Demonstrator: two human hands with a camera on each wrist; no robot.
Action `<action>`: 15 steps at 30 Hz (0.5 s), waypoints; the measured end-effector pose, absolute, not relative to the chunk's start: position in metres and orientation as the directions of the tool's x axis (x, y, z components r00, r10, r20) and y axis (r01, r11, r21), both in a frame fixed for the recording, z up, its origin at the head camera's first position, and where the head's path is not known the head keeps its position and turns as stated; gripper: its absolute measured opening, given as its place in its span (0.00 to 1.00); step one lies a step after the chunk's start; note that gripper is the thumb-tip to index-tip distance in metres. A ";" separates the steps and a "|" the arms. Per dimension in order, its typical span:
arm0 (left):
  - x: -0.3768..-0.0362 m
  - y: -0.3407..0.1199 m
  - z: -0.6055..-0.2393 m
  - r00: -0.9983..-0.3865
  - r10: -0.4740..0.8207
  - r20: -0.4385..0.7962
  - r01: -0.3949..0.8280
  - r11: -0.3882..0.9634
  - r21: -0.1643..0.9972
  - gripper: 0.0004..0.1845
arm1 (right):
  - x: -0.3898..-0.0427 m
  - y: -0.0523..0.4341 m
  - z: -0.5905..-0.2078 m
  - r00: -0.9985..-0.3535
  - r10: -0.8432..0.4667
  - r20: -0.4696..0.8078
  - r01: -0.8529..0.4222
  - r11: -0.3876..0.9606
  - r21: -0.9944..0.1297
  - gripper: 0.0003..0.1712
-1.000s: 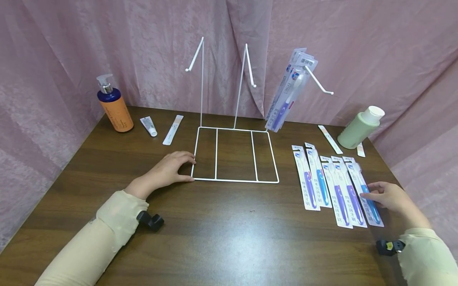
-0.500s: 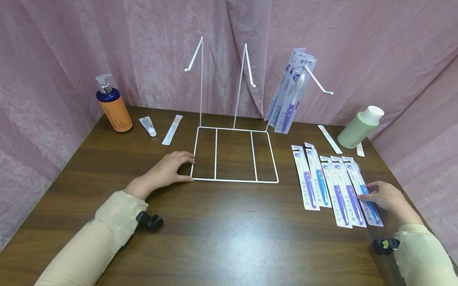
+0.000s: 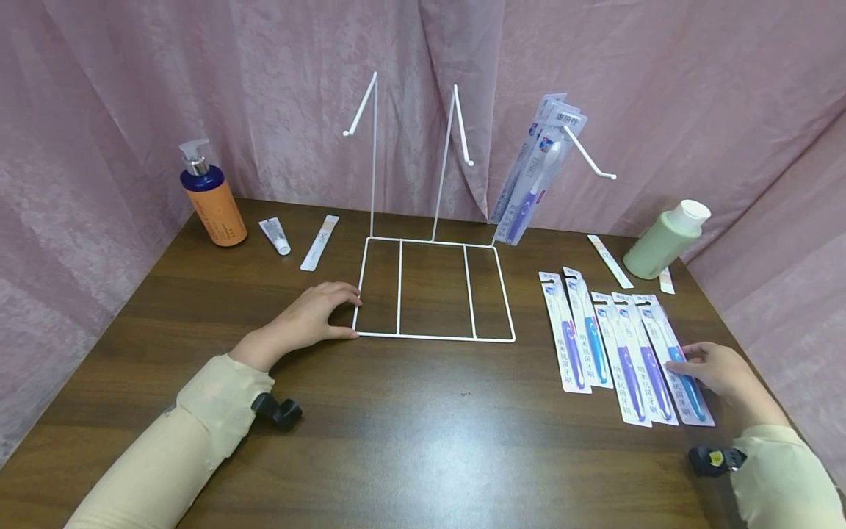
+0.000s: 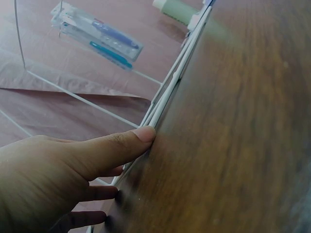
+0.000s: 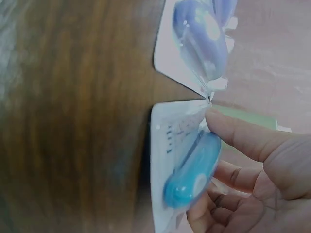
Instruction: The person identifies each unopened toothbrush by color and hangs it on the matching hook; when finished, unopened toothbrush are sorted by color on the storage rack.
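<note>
The right hand [image 3: 717, 369] pinches the outermost blue toothbrush pack [image 3: 674, 360], thumb on the card edge and fingers curled beneath; the pack lies on the desk [image 3: 423, 426] at the end of a row of five. The left hand [image 3: 311, 317] presses relaxed fingers on the near-left corner of the white wire display rack [image 3: 432, 290], steadying it. Judged step: picking up a pack. The next move calls for lifting it clear and aligning its hang-hole with a peg; hung packs [image 3: 538, 173] occupy the hook beyond the right hand.
</note>
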State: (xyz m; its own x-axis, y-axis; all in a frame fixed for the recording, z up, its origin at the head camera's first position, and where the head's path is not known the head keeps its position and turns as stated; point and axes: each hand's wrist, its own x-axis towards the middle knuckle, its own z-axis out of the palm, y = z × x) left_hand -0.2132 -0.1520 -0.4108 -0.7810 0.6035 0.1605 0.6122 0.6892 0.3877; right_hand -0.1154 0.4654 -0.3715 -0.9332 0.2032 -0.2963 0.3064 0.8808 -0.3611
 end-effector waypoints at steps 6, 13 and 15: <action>-0.213 -0.152 -0.411 -0.780 0.604 0.164 0.614 0.689 0.385 0.26 | -0.113 0.474 -0.376 -0.943 0.186 -0.274 0.292 0.859 -0.421 0.37; -0.213 -0.151 -0.410 -0.783 0.603 0.152 0.608 0.692 0.389 0.27 | -0.107 0.478 -0.378 -0.956 0.200 -0.214 0.280 0.839 -0.467 0.37; -0.213 -0.151 -0.410 -0.782 0.604 0.152 0.609 0.691 0.388 0.27 | -0.104 0.478 -0.376 -0.965 0.194 -0.178 0.257 0.846 -0.467 0.36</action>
State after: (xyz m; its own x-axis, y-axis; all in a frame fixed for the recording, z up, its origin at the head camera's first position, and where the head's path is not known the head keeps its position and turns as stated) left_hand -0.2132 -0.1512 -0.4101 -0.7824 0.6040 0.1519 0.6092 0.6914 0.3883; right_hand -0.1041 0.4785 -0.3762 -0.9647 0.1942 -0.1781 0.2566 0.8459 -0.4675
